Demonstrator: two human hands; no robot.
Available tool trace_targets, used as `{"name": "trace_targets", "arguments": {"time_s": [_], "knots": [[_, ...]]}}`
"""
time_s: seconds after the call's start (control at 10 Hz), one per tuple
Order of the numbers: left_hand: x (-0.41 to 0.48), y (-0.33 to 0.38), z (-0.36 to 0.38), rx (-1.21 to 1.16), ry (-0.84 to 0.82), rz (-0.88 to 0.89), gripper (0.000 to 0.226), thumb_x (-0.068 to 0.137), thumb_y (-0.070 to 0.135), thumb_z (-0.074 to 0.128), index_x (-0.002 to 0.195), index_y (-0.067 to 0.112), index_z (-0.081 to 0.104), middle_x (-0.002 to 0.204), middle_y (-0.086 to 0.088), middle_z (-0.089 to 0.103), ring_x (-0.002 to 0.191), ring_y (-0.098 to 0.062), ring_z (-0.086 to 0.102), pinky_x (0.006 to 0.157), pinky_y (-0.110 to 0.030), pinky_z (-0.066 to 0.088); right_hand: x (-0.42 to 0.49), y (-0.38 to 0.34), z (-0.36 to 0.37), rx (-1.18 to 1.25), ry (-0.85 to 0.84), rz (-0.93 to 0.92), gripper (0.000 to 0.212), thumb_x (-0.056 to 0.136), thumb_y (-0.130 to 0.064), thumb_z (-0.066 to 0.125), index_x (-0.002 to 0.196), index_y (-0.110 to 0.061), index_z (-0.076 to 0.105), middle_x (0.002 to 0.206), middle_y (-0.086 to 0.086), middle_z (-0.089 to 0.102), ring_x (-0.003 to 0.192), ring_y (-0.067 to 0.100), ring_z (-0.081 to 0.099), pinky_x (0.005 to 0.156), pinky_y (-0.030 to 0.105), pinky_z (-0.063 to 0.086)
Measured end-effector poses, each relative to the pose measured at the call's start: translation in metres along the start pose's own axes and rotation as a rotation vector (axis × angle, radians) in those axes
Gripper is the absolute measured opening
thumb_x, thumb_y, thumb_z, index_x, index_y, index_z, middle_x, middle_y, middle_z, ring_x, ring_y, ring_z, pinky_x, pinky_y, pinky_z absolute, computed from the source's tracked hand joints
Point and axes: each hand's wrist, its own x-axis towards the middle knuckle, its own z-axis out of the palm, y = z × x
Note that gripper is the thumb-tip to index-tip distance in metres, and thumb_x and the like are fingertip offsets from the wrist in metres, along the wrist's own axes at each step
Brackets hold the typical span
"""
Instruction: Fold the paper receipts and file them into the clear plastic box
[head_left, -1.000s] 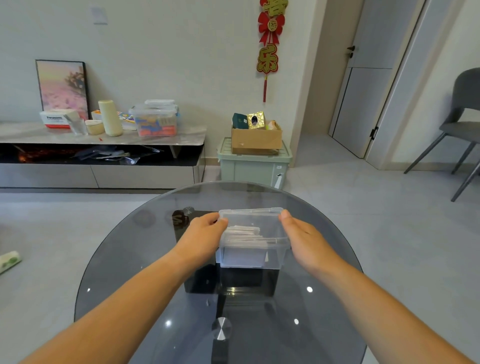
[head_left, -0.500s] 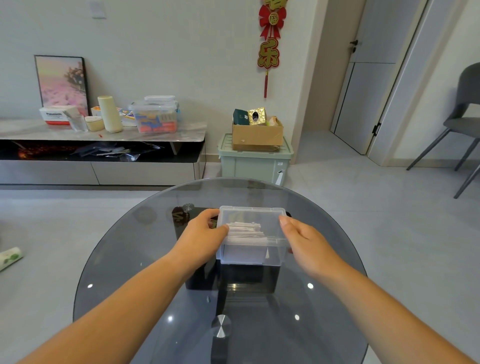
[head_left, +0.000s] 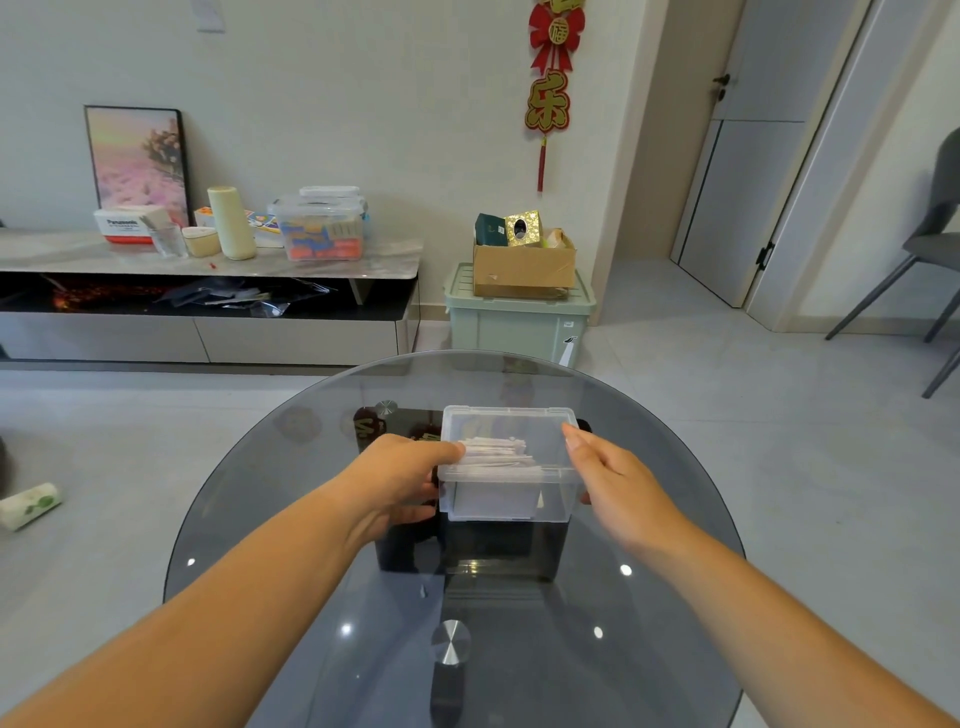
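Clear plastic box (head_left: 506, 499) sits mid-way across the smoked-glass table (head_left: 291, 519), w/ folded paper receipts (head_left: 496, 453) stacked inside. My left hand (head_left: 400, 483) clamps its left wall, thumb over the rim. My right hand (head_left: 618, 483) lies against the right wall, one tip at the rim; can't tell if it grips or only touches. Hands apart, box between them. My guess: light, stiffish, but thin walls flex and it's slick on glass, so hold both side walls just under the rim. Paper's soft, creases easily. Far side: green bin (head_left: 514, 332) w/ cardboard box (head_left: 524, 270) on top, low cabinet (head_left: 389, 254) far left, chair (head_left: 930, 244) far right. All well apart from the box, so I see no obstacle.
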Motion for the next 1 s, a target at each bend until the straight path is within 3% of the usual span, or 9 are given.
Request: {"name": "trace_targets", "arguments": {"time_s": [0.1,0.3,0.4,0.5,0.6,0.7,0.9,1.0], "knots": [[0.001,0.001,-0.003,-0.022,0.009,-0.006,0.025,0.087,0.024,0.076,0.106,0.010,0.066,0.108,-0.011,0.068,0.099,-0.025,0.066,0.076,-0.036,0.059,0.000,0.000,0.000,-0.005,0.002,0.001,0.048,0.106,-0.045,0.034,0.152,-0.030,0.039,0.153,-0.023,0.036,0.141,-0.001,0.032,0.120,0.038,0.030],[0.003,0.000,0.001,0.035,0.095,0.157,0.023,0.088,0.021,0.075,0.105,0.009,0.064,0.101,-0.011,0.068,0.089,-0.026,0.070,0.060,-0.030,0.060,0.002,0.002,0.001,-0.019,-0.005,-0.001,0.049,0.105,-0.047,0.033,0.152,-0.033,0.038,0.154,-0.022,0.036,0.142,0.001,0.033,0.120,0.039,0.031],[0.005,-0.005,0.002,0.196,0.166,0.282,0.008,0.092,0.026,0.071,0.090,0.020,0.067,0.093,-0.003,0.069,0.088,-0.020,0.069,0.079,-0.038,0.062,0.002,0.000,0.001,-0.026,-0.021,0.002,0.051,0.105,-0.049,0.032,0.153,-0.033,0.035,0.155,-0.023,0.034,0.144,0.001,0.031,0.120,0.039,0.030],[0.007,-0.007,0.003,0.367,0.212,0.351,0.014,0.094,0.031,0.067,0.082,0.025,0.068,0.086,-0.001,0.071,0.082,-0.017,0.068,0.080,-0.038,0.061,0.002,0.000,0.001,-0.045,-0.028,-0.001,0.052,0.105,-0.050,0.029,0.154,-0.033,0.033,0.156,-0.023,0.031,0.144,0.001,0.029,0.121,0.038,0.029],[0.007,-0.007,0.005,0.473,0.241,0.368,0.023,0.096,0.033,0.062,0.083,0.016,0.071,0.077,-0.003,0.069,0.071,-0.016,0.065,0.071,-0.031,0.060,0.002,0.002,0.002,-0.058,-0.039,0.000,0.055,0.103,-0.055,0.028,0.154,-0.035,0.033,0.157,-0.023,0.031,0.145,0.001,0.029,0.121,0.039,0.029],[0.006,-0.008,0.006,0.483,0.242,0.391,0.024,0.097,0.033,0.060,0.083,0.016,0.068,0.075,-0.002,0.067,0.068,-0.014,0.063,0.065,-0.025,0.055,0.003,0.002,0.003,-0.055,-0.035,-0.003,0.055,0.103,-0.055,0.029,0.154,-0.034,0.032,0.157,-0.023,0.030,0.145,0.001,0.027,0.121,0.039,0.028],[0.012,-0.004,0.003,0.429,0.177,0.337,0.018,0.093,0.036,0.064,0.094,0.020,0.057,0.089,-0.005,0.066,0.084,-0.023,0.066,0.081,-0.044,0.060,0.005,-0.002,0.001,-0.044,-0.042,-0.005,0.051,0.104,-0.051,0.032,0.153,-0.034,0.035,0.154,-0.026,0.032,0.144,0.000,0.029,0.120,0.038,0.031],[0.016,-0.001,-0.003,0.373,0.129,0.292,0.030,0.093,0.049,0.061,0.099,0.019,0.058,0.093,-0.005,0.067,0.087,-0.023,0.068,0.084,-0.045,0.059,0.007,0.002,-0.008,-0.041,-0.016,0.000,0.045,0.103,-0.049,0.036,0.147,-0.042,0.041,0.142,-0.034,0.036,0.139,0.002,0.038,0.117,0.040,0.035]]}}
